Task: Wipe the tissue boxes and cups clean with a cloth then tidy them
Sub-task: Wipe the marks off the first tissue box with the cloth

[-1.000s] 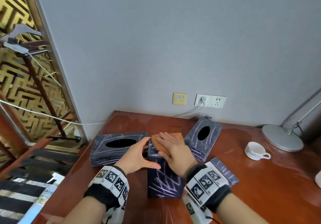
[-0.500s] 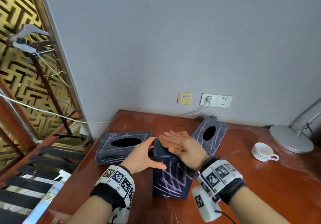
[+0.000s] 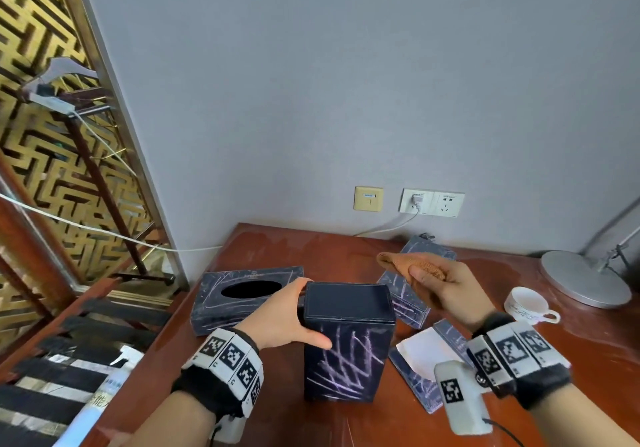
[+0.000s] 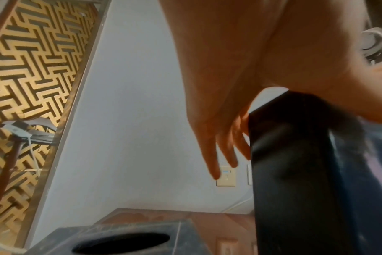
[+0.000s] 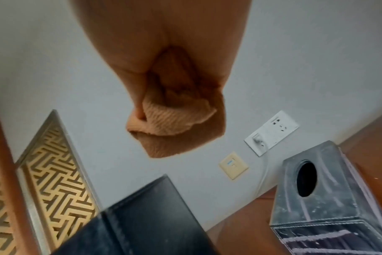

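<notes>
Table (image 3: 571,370): reddish-brown polished wood, its far edge against the wall.
Wall (image 3: 346,82): plain grey.
Beige wall plate (image 3: 368,198): on the wall above the table's far edge, just left of the socket.
White double socket (image 3: 431,203): one plug in its left half.
White cable (image 3: 384,227): runs from that plug down to the table's far edge.
Lamp base (image 3: 585,279): round, grey metal, at the table's far right, with thin rods rising from it.
Gold lattice screen (image 3: 38,107): geometric maze pattern, left of the wall.
Dark wooden stand (image 3: 104,183): in front of the screen.
</notes>
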Motion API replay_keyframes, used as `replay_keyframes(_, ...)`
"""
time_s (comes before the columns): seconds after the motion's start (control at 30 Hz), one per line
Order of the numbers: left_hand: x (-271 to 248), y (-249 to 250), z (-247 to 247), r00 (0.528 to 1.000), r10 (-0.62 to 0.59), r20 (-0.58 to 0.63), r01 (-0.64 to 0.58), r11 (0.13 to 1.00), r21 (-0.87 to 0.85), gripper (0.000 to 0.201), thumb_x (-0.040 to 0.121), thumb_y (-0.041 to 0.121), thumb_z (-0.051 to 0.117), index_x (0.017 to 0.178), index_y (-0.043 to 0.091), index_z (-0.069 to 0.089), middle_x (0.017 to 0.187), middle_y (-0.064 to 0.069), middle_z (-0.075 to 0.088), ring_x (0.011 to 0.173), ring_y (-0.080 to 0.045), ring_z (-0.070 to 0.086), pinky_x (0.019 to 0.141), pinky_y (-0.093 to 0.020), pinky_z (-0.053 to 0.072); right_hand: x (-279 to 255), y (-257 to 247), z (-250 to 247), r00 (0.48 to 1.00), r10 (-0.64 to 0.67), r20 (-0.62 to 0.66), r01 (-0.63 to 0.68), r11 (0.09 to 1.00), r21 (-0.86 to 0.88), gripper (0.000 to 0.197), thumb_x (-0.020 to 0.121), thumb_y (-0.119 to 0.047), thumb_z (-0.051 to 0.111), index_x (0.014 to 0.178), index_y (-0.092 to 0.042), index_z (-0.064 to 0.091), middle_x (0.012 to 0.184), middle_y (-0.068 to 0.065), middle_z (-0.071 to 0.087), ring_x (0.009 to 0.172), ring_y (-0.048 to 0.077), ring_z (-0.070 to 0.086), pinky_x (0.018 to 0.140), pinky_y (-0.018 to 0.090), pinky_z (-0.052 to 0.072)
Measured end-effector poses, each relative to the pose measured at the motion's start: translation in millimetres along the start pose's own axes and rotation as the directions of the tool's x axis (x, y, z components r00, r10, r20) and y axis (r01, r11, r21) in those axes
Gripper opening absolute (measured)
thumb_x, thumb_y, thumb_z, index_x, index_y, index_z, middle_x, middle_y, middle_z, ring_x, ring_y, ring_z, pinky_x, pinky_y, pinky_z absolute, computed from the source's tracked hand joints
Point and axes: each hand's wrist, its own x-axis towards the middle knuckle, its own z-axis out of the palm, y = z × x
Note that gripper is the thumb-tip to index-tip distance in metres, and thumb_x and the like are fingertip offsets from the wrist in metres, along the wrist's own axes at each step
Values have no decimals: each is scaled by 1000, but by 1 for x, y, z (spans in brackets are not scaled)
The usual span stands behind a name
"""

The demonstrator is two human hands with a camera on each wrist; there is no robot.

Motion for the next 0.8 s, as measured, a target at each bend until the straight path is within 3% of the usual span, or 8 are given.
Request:
replay_keyframes(0.1,1,15,-1,999,15,33,-24,960,278,122,56,58,81,150,29,7,155,9,17,144,-14,15,120,-43,11,-3,14,0,998,63,-24,-63,998,-6,31,93,-12,53,99,-37,70,67,13,57,55,19,46,55,26,37)
replay_keyframes(0.17,5,32,8,995,96,17,-92,863,498,126,58,69,72,151,29,-2,158,10,4,146,-9,-4,119,-48,-4,-8,18,9,996,86,25,-85,995,-53,25,93,-11,52,110,-23,67,59,-7,60,47,2,47,50,12,36)
replay_keyframes(0.3,21,61,36,986,152,63,-160,799,580,115,65,74,63,151,23,5,157,5,16,146,-13,5,117,-52,-3,-17,27,23,990,124,64,-120,991,-61,29,93,-11,52,120,-22,57,60,-32,60,56,-12,56,56,5,38)
replay_keyframes(0.43,28,63,46,974,209,-86,-147,874,463,99,61,66,73,142,31,30,138,12,45,130,-12,39,113,-35,15,-22,28,20,987,136,79,-131,989,-72,34,92,-11,54,123,-24,57,107,-23,63,85,-7,60,77,16,48)
replay_keyframes(0.6,19,53,27,980,146,-139,-114,970,215,110,51,49,87,144,35,29,130,12,53,124,-9,44,112,-31,23,-27,36,9,988,153,14,-152,988,-35,28,93,-8,51,116,-22,61,51,-17,57,46,-1,48,50,12,35)
replay_keyframes(0.67,16,44,13,973,91,-212,-81,995,55,108,49,43,90,140,39,33,122,14,58,119,-8,50,109,-35,34,-29,49,3,984,160,-74,-163,986,-40,25,93,-11,53,112,-23,64,53,-17,58,49,-1,50,55,13,36)
replay_keyframes(0.73,13,33,3,959,41,-282,-69,994,-87,102,50,34,92,136,41,37,115,18,59,110,-4,53,103,-30,40,-30,68,-3,972,186,-141,-200,975,-96,22,91,-13,55,108,-25,64,64,-20,63,64,-3,57,67,17,39)
replay_keyframes(0.8,9,23,-2,945,-13,-328,-57,978,-202,93,54,26,91,130,42,41,111,20,58,104,3,52,98,-25,39,-32,87,-4,957,243,-156,-266,953,-147,20,90,-13,57,105,-24,65,66,-22,63,67,-2,57,65,16,39)
